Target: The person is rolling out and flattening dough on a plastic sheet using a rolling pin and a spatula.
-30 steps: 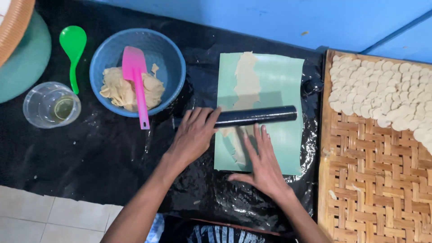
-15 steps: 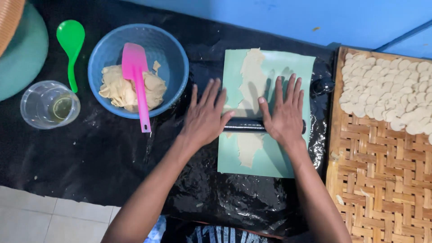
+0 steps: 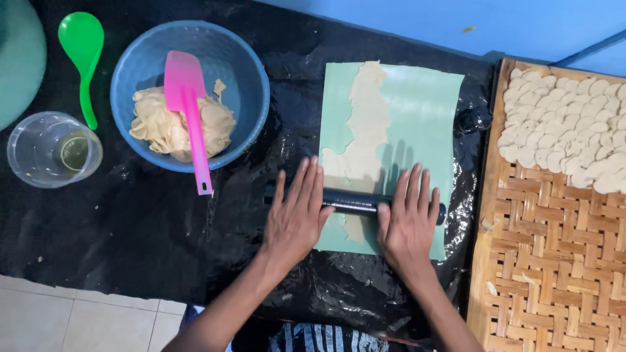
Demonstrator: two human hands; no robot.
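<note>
While both flat hands press it, rolling pin (image 3: pixel 353 202) lies under fingers (image 3: pixel 306 186).

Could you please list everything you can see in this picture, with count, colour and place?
rolling pin: one, black, lying across the near part of the sheet.
sheet: one, pale green, on the plastic, centre.
rolled dough: one strip, cream, down the sheet.
black plastic: one, covering the work surface.
bowl: one, blue, left of the sheet.
dough scraps: a heap, cream, in the bowl.
spatula: one, pink, leaning in the bowl.
spoon: one, green, far left.
cup: one, clear, near left.
woven tray: one, tan, right.
dough discs: many, white, on the tray's far end.
left hand: flat on the rolling pin.
right hand: flat on the rolling pin.
</note>
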